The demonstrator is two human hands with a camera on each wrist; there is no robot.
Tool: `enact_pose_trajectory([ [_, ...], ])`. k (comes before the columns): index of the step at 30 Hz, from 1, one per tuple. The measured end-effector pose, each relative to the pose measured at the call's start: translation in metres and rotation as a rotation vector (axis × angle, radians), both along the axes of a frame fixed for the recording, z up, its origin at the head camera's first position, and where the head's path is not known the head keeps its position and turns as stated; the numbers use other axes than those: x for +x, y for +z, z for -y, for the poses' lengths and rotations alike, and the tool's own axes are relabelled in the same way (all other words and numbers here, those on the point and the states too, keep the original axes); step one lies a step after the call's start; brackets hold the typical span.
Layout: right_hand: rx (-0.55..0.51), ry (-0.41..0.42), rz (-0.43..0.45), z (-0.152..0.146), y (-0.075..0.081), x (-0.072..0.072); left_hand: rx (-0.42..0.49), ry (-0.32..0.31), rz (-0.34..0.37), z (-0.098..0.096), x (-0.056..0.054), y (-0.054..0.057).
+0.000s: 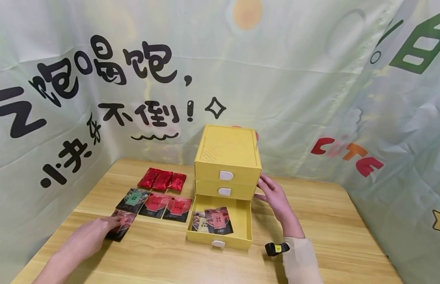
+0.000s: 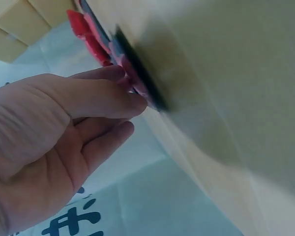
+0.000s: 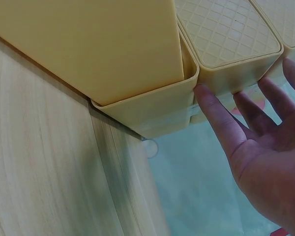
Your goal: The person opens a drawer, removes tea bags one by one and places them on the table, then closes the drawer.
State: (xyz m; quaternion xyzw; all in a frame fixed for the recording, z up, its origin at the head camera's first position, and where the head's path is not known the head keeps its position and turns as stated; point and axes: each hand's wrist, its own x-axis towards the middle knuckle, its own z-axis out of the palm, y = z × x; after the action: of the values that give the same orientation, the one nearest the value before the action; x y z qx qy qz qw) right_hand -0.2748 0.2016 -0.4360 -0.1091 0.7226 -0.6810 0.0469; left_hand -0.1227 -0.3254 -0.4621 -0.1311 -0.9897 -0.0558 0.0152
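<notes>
With the fingertips of my left hand (image 1: 92, 232) I pinch a dark sachet with a pinkish-red front (image 1: 124, 221), low over the table at the left. In the left wrist view the thumb and fingers meet at this sachet (image 2: 132, 78). My right hand (image 1: 276, 199) rests its spread fingertips against the right side of a yellow drawer box (image 1: 228, 146). The right wrist view shows those fingers straight along the drawer sides. The bottom drawer (image 1: 242, 221) is pulled out; inside lie a red-labelled sachet (image 1: 220, 221) and, partly under it, a cream-labelled sachet (image 1: 201, 221).
Behind the left hand lie a green-labelled sachet (image 1: 132, 199) and two red-labelled ones (image 1: 154, 205). Farther back is a row of three shiny red packets (image 1: 163, 180). Fabric with printed lettering (image 1: 145, 150) hangs round the wooden table (image 1: 148, 252). A black wrist device (image 1: 276, 248) sits by the right sleeve.
</notes>
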Motion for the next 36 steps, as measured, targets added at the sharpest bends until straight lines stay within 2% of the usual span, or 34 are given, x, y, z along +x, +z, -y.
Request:
enact_pose_trajectory([
  [3,-0.005,-0.007,-0.001,0.0,-0.001,0.0,-0.004,0.008,0.015,-0.006,0.0,0.006],
  [5,-0.009,-0.007,-0.003,0.0,-0.001,0.0,-0.001,0.007,-0.012,-0.013,-0.001,0.011],
  [9,-0.013,-0.018,-0.008,-0.005,-0.002,0.0,0.04,-0.06,-0.171,-0.04,-0.008,0.023],
  [14,-0.01,-0.034,-0.019,-0.008,-0.002,0.001,0.074,-0.223,-0.409,-0.084,-0.027,0.041],
  [16,-0.015,-0.033,-0.019,-0.007,-0.003,0.001,0.082,-0.28,-0.466,-0.102,-0.033,0.048],
  [18,-0.023,-0.029,-0.02,-0.003,-0.004,-0.001,0.095,-0.318,-0.492,-0.12,-0.039,0.053],
  [21,-0.037,-0.016,-0.022,0.004,-0.005,-0.003,0.118,-0.353,-0.494,-0.143,-0.047,0.058],
  [25,-0.053,0.008,-0.024,0.016,-0.007,-0.007,0.136,-0.367,-0.463,-0.166,-0.054,0.059],
  [28,-0.055,0.002,-0.018,0.019,-0.008,-0.007,0.136,-0.383,-0.402,-0.184,-0.06,0.059],
  [31,-0.047,-0.024,-0.017,0.015,-0.006,-0.006,0.127,-0.426,-0.328,-0.204,-0.069,0.057],
  [36,-0.041,-0.046,-0.013,0.006,-0.004,-0.002,0.121,-0.487,-0.19,-0.236,-0.082,0.048],
])
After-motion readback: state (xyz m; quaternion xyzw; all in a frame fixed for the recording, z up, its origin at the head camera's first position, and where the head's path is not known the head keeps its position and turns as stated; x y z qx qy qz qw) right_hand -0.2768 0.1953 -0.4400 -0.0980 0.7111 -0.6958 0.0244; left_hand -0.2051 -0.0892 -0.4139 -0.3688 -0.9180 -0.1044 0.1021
